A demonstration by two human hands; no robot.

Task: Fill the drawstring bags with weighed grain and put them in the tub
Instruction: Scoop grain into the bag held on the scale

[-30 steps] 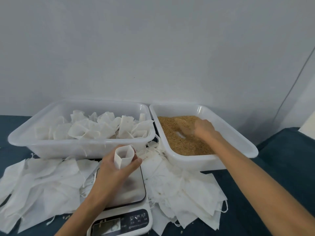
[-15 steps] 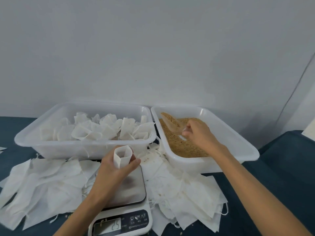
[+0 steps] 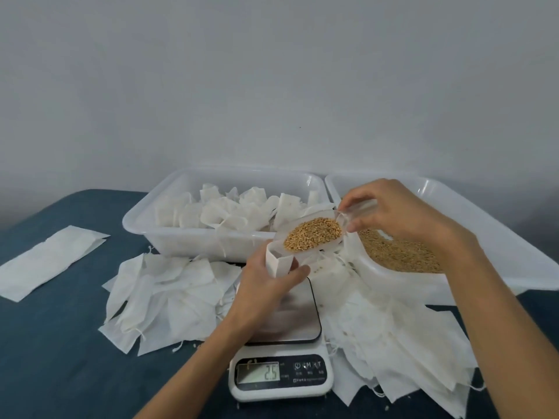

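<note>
Left hand (image 3: 266, 285) grips the small white drawstring bag (image 3: 276, 263) open-mouthed over the steel-topped scale (image 3: 287, 322), right hand (image 3: 393, 213) pinching a clear plastic scoop (image 3: 311, 234) of golden grain at its lip — flimsy, floppy cloth, best held near the rim.

A makeshift packing spot: kitchen scale (image 3: 281, 352) and tubs (image 3: 193, 240) on blue cloth (image 3: 60, 358).
</note>
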